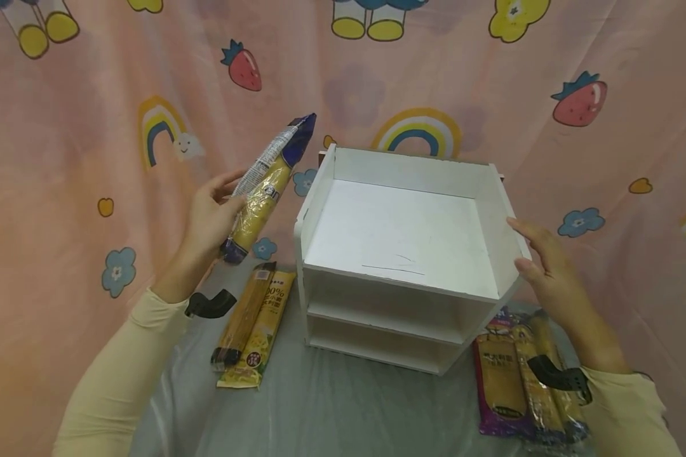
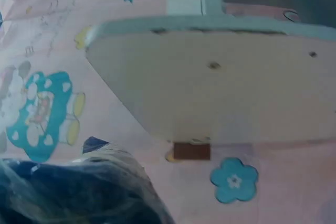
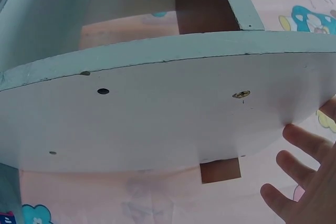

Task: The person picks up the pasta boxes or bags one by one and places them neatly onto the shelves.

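Note:
My left hand (image 1: 208, 212) grips a yellow and dark blue spaghetti packet (image 1: 263, 197), raised and tilted left of a white shelf unit (image 1: 400, 228). In the left wrist view, the packet (image 2: 79, 192) fills the lower left corner, and the shelf's side panel (image 2: 210, 87) stands beyond it. My right hand (image 1: 554, 270) is at the right side panel of the shelf, with a fingertip and the thumb near its edge. The right wrist view shows the right hand's fingers (image 3: 307, 142) spread, one fingertip touching the panel (image 3: 157, 119).
A brown noodle packet (image 1: 246, 314) and a yellow packet (image 1: 265, 336) lie left of the shelf on the grey cloth (image 1: 331, 412). Several more packets (image 1: 503, 381) lie to the right, under the right forearm. Behind hangs a pink patterned curtain (image 1: 349, 82).

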Demonstrator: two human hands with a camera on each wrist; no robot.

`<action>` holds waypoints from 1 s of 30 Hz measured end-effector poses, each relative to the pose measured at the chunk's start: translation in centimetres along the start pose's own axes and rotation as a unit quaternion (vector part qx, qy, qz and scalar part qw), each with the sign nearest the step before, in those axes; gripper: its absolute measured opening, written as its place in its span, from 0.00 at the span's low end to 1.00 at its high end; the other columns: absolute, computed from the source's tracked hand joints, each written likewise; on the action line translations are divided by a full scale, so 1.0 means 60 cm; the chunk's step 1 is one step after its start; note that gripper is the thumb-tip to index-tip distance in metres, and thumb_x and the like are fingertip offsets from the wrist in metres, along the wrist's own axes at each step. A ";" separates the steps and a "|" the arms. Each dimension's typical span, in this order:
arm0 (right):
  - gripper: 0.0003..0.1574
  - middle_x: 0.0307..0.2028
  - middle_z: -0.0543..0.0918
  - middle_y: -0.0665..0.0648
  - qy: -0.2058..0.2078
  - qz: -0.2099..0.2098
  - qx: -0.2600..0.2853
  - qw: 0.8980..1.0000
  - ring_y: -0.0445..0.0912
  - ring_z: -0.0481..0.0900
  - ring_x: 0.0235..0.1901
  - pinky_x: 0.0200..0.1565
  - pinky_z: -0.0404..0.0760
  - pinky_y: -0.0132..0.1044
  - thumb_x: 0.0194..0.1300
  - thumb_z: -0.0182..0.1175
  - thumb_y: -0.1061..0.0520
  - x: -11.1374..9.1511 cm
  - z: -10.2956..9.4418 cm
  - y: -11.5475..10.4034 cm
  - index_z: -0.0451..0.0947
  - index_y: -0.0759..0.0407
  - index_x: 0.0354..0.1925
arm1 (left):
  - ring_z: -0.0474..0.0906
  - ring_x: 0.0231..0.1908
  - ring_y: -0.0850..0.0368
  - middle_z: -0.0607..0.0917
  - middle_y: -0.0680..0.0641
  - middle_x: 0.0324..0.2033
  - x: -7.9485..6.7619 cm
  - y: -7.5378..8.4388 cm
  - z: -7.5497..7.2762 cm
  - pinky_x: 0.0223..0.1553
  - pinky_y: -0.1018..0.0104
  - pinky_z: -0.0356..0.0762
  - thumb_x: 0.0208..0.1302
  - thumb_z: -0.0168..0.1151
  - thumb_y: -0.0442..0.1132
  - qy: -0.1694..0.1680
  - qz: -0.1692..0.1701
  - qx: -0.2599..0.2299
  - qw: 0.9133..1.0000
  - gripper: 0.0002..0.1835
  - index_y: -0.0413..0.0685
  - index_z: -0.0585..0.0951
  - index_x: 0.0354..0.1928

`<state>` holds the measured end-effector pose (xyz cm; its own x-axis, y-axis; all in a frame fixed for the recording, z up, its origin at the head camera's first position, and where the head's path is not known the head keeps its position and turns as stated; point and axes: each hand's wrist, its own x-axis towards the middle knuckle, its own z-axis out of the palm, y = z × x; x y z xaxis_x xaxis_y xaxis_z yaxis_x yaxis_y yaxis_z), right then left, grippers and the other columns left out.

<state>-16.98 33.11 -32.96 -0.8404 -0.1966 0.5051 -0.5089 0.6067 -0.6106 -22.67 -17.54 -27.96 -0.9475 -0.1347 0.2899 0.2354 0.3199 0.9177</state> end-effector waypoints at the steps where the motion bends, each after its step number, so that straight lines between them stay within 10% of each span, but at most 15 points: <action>1: 0.35 0.70 0.61 0.37 0.001 -0.001 0.002 1.000 0.25 0.54 0.64 0.63 0.49 0.80 0.71 0.52 0.59 0.000 0.000 0.000 0.60 0.50 0.74 | 0.78 0.32 0.70 0.80 0.35 0.57 0.000 0.007 0.003 0.26 0.76 0.71 0.64 0.52 0.28 -0.003 -0.005 -0.009 1.000 0.28 0.51 0.75 0.66; 10: 0.36 0.70 0.61 0.37 0.005 -0.005 -0.012 1.000 0.28 0.57 0.64 0.65 0.64 0.47 0.70 0.51 0.61 -0.003 0.000 0.002 0.60 0.51 0.74 | 0.82 0.38 0.61 0.80 0.35 0.60 -0.004 0.068 0.031 0.33 0.72 0.82 0.66 0.54 0.27 -0.082 -0.062 -0.095 0.990 0.28 0.52 0.74 0.67; 20: 0.35 0.68 0.59 0.32 -0.005 -0.004 -0.009 1.000 0.26 0.55 0.63 0.66 0.62 0.64 0.72 0.50 0.58 -0.003 0.000 0.001 0.59 0.50 0.75 | 0.82 0.36 0.62 0.81 0.34 0.58 -0.013 0.094 0.063 0.35 0.72 0.82 0.65 0.57 0.28 -0.074 -0.014 -0.125 0.989 0.25 0.47 0.76 0.65; 27: 0.35 0.70 0.61 0.34 0.005 -0.020 -0.022 1.000 0.26 0.58 0.63 0.54 0.58 0.17 0.71 0.51 0.61 -0.004 0.000 0.006 0.60 0.51 0.74 | 0.81 0.43 0.57 0.82 0.39 0.57 -0.011 0.113 0.091 0.39 0.71 0.81 0.65 0.59 0.29 -0.081 -0.021 -0.118 0.990 0.25 0.52 0.78 0.63; 30: 0.35 0.71 0.61 0.40 0.003 -0.013 -0.020 1.000 0.26 0.58 0.63 0.60 0.62 0.23 0.71 0.51 0.60 -0.002 0.001 0.004 0.60 0.50 0.74 | 0.82 0.44 0.54 0.83 0.41 0.56 -0.006 0.122 0.101 0.37 0.67 0.84 0.64 0.61 0.30 -0.093 -0.046 -0.129 0.986 0.25 0.55 0.79 0.62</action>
<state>-17.00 33.25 -33.21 -0.8255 -0.2077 0.5247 -0.5227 0.6318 -0.5724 -21.92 -9.47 -23.00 -0.9851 0.0296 0.1697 0.1712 0.0611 0.9833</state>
